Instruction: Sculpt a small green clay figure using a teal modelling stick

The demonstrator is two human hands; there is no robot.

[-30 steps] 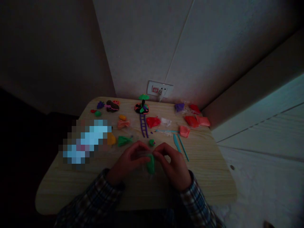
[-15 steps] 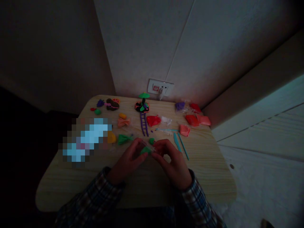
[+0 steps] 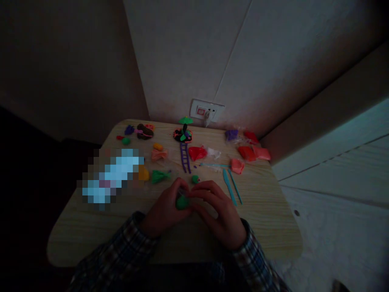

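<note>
My left hand [image 3: 165,211] curls around a small clear bag of green clay [image 3: 182,202], with the green lump showing between thumb and fingers. Against the bag's right side, my right hand [image 3: 221,217] pinches at the plastic with its fingertips. Just beyond the hands lies a small green clay ball [image 3: 195,179] with a reddish spot on its right. A bag of green clay with a gathered neck [image 3: 159,176] rests to the left. Right of my right hand are a turquoise plastic knife [image 3: 229,186] and a thin turquoise modelling stick [image 3: 235,186].
On the wooden table [image 3: 264,227] stands a clay island with a green-topped tree [image 3: 183,135] and a purple ladder [image 3: 184,158]. Bags of red clay [image 3: 197,153] and pink clay [image 3: 237,166] lie around it. A blurred bright screen [image 3: 118,172] is at left; a wall socket [image 3: 207,110] sits behind.
The bag has come lower and slightly left, deeper into my left hand, its green clay now looking rounder. The green ball behind is less covered by my hands. The view has shifted slightly.
</note>
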